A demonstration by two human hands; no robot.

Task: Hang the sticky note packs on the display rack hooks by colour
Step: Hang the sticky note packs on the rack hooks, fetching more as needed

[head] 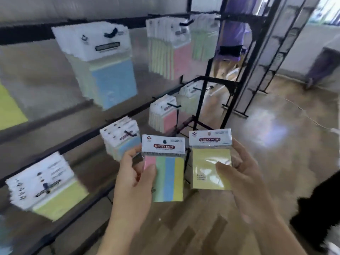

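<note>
Before the display rack (117, 115), left hand (132, 173) fingers pinch a striped pack (165, 173); right hand (244, 173) fingers pinch a yellow pack (207, 168).

Across the front of the black metal display rack (208, 70): thick hanging stacks of blue-fronted sticky note packs (121, 142) and pink-fronted sticky note packs (165, 116), black hook tips (173, 104) jutting outward, narrow gaps between stacks. Right of the rack: open glossy brown floor (276, 144).

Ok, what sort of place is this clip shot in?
Likely a shop or mock retail setup: a black display rack whose hooks carry blue packs and pink packs of sticky notes, plus another rack frame standing behind.
</note>
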